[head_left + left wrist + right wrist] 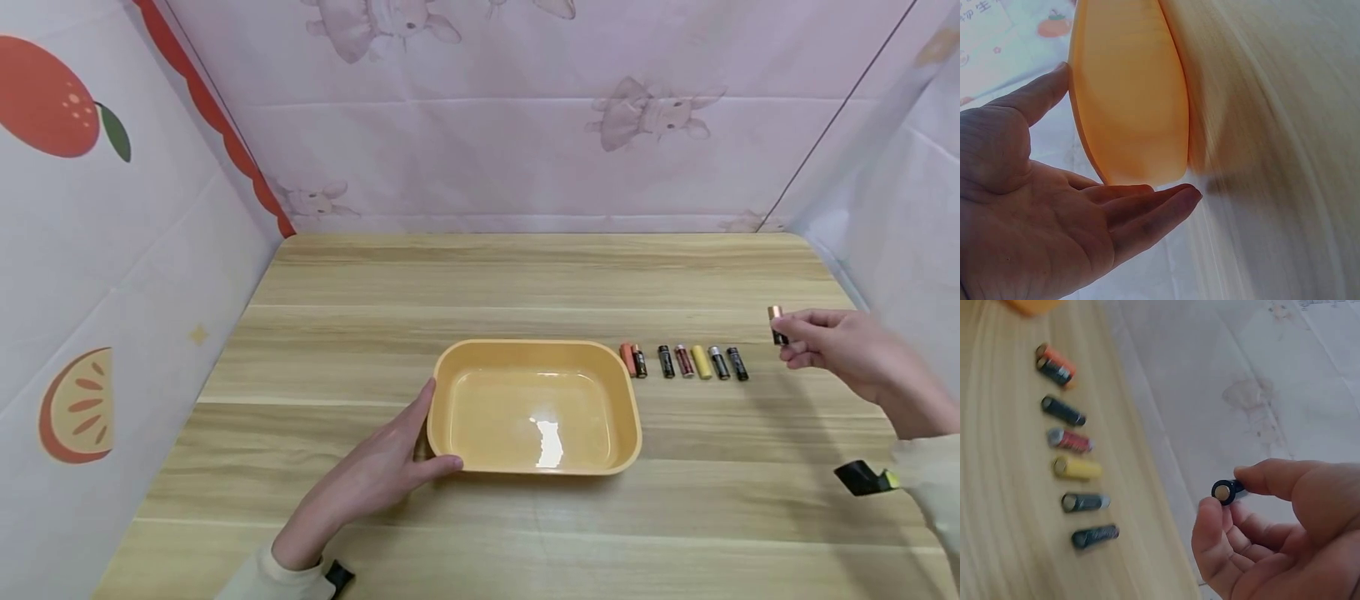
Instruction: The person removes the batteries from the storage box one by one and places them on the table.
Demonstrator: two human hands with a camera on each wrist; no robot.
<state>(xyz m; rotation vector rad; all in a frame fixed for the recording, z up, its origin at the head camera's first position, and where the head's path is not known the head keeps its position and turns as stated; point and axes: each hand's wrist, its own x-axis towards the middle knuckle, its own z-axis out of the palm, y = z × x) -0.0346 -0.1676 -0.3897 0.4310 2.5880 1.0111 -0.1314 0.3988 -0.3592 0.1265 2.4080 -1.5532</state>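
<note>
In the head view my right hand [843, 346] pinches a battery [777, 325] with a copper-coloured top and a black lower part, raised above the table. The right wrist view shows this battery [1223, 492] end-on between the thumb and fingers of my right hand [1272, 531]. My left hand [382, 467] rests against the left end of a yellow plastic tray [437, 417], thumb at the front rim and straight fingers along the side. Seen from the left wrist, my left hand [1054, 212] lies with extended fingers beside the tray wall [1129, 94].
Several batteries lie in a row right of the tray: an orange one [627, 360] against a black one [639, 361], then dark, red, yellow [701, 362] and more dark ones [738, 364]. Fabric walls [487, 150] border the wooden table [525, 283].
</note>
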